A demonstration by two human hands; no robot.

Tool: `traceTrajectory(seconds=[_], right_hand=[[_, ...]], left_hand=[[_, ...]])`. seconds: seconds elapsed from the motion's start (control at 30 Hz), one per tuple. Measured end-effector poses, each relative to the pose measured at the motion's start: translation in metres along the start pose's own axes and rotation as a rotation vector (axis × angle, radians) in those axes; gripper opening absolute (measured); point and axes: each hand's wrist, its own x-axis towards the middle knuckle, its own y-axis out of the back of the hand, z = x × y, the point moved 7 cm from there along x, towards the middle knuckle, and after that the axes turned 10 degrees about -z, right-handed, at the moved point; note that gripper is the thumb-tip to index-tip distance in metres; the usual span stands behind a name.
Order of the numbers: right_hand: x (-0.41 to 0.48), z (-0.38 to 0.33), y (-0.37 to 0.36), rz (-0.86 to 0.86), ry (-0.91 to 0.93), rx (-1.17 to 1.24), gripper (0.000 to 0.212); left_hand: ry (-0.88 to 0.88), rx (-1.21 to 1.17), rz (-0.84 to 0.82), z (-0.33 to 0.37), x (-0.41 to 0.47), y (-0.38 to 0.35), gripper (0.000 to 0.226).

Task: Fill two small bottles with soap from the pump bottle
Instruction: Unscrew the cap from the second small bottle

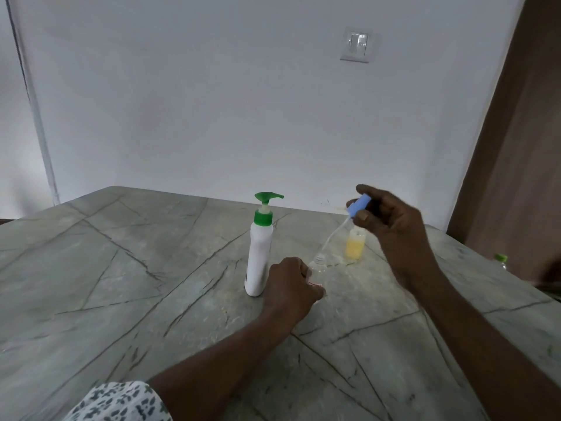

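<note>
The grey, dark-veined stone table [127, 268] fills the lower two thirds of the frame, and all the task's things stand at its centre right. Largest of them is the tall white plastic pump bottle with a green collar and green spout [260, 253], upright at mid-frame, its spout pointing to the right.

Just right of it, the left hand [288, 287] is wrapped around the small clear plastic bottle [317, 273], steadying it upright on the table with its open neck showing above the fingers; the forearm runs in from the lower left, a patterned sleeve at its end. This bottle looks empty.

The right hand [391, 220], raised in the right middle of the frame with its wrist bent, pinches the small blue spray cap [358, 205] between thumb and fingers. The cap's thin pale dip tube [332, 235] trails down-left, its tip at or just inside the clear bottle's mouth; I cannot tell which.

Behind, partly hidden by that hand, stands the other small clear bottle holding yellow liquid [354, 244], apparently already filled.

So the step in hand seems to be uncapping the second bottle. Next, I judge, the cap needs setting aside and the open neck bringing under the green spout.
</note>
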Motion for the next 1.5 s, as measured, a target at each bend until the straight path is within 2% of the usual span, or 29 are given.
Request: traceTrajectory(seconds=[0.13, 0.27, 0.4, 0.53, 0.63, 0.73, 1.0, 1.27, 1.37, 1.43, 1.5], right_hand=[[0.014, 0.001, 0.039, 0.104, 0.034, -0.016, 0.032], [0.015, 0.065, 0.061, 0.205, -0.154, -0.101, 0.024], [0.001, 0.139, 0.060, 0.196, -0.431, -0.079, 0.016], [0.001, 0.168, 0.050, 0.098, -0.495, -0.305, 0.018], [0.007, 0.176, 0.048, 0.081, -0.476, -0.463, 0.016], [0.011, 0.178, 0.045, 0.055, -0.462, -0.566, 0.027], [0.010, 0.180, 0.045, 0.037, -0.477, -0.635, 0.044], [-0.002, 0.169, 0.060, 0.176, -0.541, -0.597, 0.036], [-0.007, 0.132, 0.058, 0.284, -0.358, -0.597, 0.029], [-0.008, 0.105, 0.046, 0.222, -0.243, -0.498, 0.026], [-0.014, 0.091, 0.017, -0.028, -0.222, -0.387, 0.026]], left_hand=[[-0.001, -0.005, 0.003, 0.000, 0.000, 0.000, 0.029], [0.004, -0.018, -0.010, 0.000, -0.001, 0.000, 0.031], [0.006, 0.005, -0.002, 0.001, 0.000, 0.000, 0.031], [0.009, 0.013, 0.003, 0.001, 0.000, 0.000, 0.031], [0.009, -0.010, -0.007, 0.000, 0.000, 0.000, 0.029], [0.009, -0.016, -0.011, -0.001, 0.000, 0.000, 0.027], [0.016, -0.025, -0.011, -0.002, 0.000, -0.001, 0.030], [0.011, 0.000, -0.009, 0.001, -0.001, 0.000, 0.032], [0.015, -0.017, -0.018, 0.001, -0.003, -0.001, 0.033], [0.019, -0.024, -0.019, 0.001, -0.003, -0.001, 0.035], [0.025, -0.037, -0.018, 0.001, -0.003, 0.000, 0.041]])
